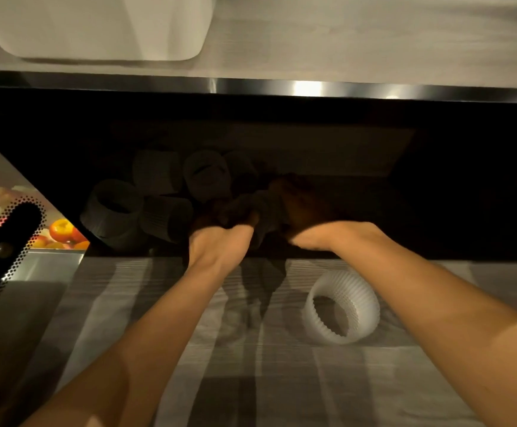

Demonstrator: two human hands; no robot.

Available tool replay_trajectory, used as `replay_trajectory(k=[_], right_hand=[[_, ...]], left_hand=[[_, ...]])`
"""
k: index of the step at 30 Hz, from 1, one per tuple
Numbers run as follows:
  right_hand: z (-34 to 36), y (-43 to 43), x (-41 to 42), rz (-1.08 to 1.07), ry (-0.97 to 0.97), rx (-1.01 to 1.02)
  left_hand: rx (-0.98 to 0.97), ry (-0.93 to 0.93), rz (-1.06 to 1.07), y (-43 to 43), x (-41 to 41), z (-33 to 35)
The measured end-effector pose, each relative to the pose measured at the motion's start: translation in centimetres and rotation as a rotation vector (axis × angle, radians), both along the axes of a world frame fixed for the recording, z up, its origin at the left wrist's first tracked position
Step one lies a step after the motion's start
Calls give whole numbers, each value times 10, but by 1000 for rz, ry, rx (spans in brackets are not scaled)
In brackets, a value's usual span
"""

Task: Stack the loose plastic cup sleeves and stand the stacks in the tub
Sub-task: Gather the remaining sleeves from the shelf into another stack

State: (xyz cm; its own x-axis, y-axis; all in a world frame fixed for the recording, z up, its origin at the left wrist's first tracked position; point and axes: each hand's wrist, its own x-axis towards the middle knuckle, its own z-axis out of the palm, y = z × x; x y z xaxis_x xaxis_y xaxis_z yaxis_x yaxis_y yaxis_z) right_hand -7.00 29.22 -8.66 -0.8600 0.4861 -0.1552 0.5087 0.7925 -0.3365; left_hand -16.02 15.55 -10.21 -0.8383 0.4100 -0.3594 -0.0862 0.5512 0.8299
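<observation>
Shadow under the counter's shiny metal edge (281, 87) is covering both hands in the head view, the only view given. The left hand (220, 223) is curling its fingers round a grey ribbed plastic cup sleeve (266, 208), which is lying between the two hands. The right hand (306, 211) is pressing against the sleeve's other end, but its fingers are lost in the dark, so I cannot tell whether it is gripping.

More ribbed sleeves (158, 192) are lying tumbled just left of the left hand, deep in the shelf. One white ribbed sleeve (342, 306) is lying on its side on the grey checked cloth (281, 380), under the right forearm. The white plastic tub (97, 26) is standing on the counter, well beyond and above the left hand.

Judging the risks: working blind in that shadow, the hands are likely to be nesting the sleeves crookedly, and the soft ribs could be buckling under a squeeze. A drawn-back forearm could be sweeping the white sleeve off the cloth. Lifting a stack out, its top could be catching the metal edge and spilling.
</observation>
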Motion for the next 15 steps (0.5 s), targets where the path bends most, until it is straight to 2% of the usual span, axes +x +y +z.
replay_trajectory(k=[3, 5, 8, 11, 15], right_hand=[[15, -9, 14, -32, -82, -87], [22, -10, 24, -86, -162, -155], [24, -7, 35, -107, -383, -169], [26, -1, 48, -143, -287, -128], [28, 2, 63, -132, -294, -55]], left_hand=[[11, -2, -89, -1, 7, 7], [85, 21, -150, 3, 10, 10], [135, 16, -147, 8, 13, 16], [127, 0, -176, 11, 15, 19], [120, 21, -263, 13, 25, 25]])
